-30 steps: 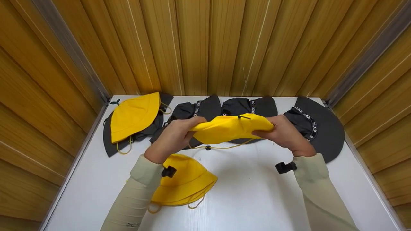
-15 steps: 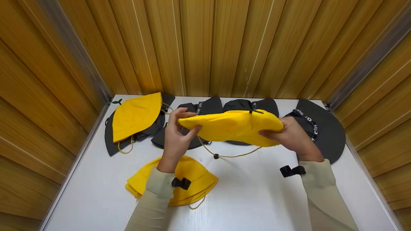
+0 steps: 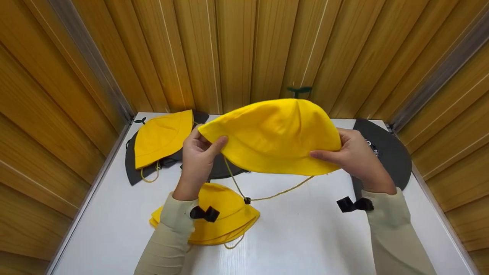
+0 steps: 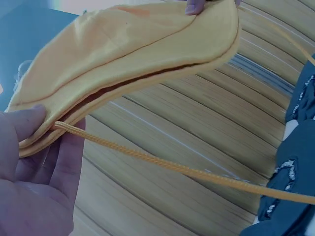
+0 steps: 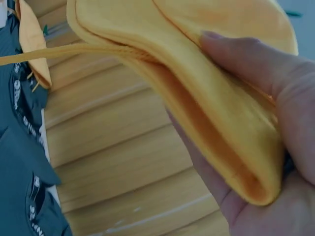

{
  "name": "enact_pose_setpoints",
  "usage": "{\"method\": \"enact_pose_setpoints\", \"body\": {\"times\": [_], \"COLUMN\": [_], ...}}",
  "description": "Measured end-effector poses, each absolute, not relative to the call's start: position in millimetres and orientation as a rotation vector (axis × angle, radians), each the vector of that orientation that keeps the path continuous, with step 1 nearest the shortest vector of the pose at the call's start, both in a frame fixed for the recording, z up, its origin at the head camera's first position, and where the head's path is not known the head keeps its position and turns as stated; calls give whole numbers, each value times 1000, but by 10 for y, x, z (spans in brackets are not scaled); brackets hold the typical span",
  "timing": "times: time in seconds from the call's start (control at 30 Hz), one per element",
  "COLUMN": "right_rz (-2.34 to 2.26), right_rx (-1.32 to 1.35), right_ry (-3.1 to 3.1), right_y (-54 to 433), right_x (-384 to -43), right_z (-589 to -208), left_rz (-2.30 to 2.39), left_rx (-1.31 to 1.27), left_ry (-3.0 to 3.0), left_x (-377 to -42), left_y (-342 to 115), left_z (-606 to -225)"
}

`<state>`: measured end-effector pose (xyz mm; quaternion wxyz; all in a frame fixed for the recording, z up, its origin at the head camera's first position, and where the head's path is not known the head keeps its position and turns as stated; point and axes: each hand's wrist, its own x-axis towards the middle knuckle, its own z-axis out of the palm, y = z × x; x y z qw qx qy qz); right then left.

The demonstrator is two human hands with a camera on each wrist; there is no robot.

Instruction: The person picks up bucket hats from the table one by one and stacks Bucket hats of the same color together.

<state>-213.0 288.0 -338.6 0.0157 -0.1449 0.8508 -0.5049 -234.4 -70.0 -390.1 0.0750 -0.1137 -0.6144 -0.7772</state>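
A yellow bucket hat (image 3: 275, 137) with a dark green sprout on its crown is held up above the table, its two brim layers folded flat together. My left hand (image 3: 200, 156) pinches the left end of the brim, thumb on the near side, as the left wrist view also shows with the hat's brim (image 4: 147, 64). At the other end my right hand (image 3: 355, 160) grips the folded brim, thumb across the front; the right wrist view shows that fold (image 5: 216, 137) close up. A yellow chin cord (image 3: 282, 194) with a black toggle hangs below the hat.
Another yellow hat (image 3: 164, 137) lies on a dark hat at the back left. Nearer, folded yellow hats (image 3: 225, 225) rest on the white table (image 3: 298, 244). A dark hat (image 3: 389, 152) lies at the back right; other dark hats are mostly hidden. Wood-look panels (image 3: 233, 57) stand behind.
The hat has been raised and tilted, so its front and sprout now show upright. My left hand shifted its grip out to the brim's left end; the cord swings lower.
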Motion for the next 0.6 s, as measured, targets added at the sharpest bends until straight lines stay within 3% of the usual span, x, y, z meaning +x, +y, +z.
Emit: {"method": "enact_pose_setpoints", "body": {"times": [0.23,0.6], "right_rz": [-1760,-1945], "right_rx": [-492,-440], "right_ry": [2521,2287], "right_y": [2552,2058], "right_x": [-2082,-2152], "right_z": [-3298,-3809], "left_rz": [-2301,-2264], "left_rx": [-234,-108], "left_ry": [-1843,-1947], "left_x": [-2224,-2052], "left_y": [-1070,-1619], "left_z": [-3667,-3918]}}
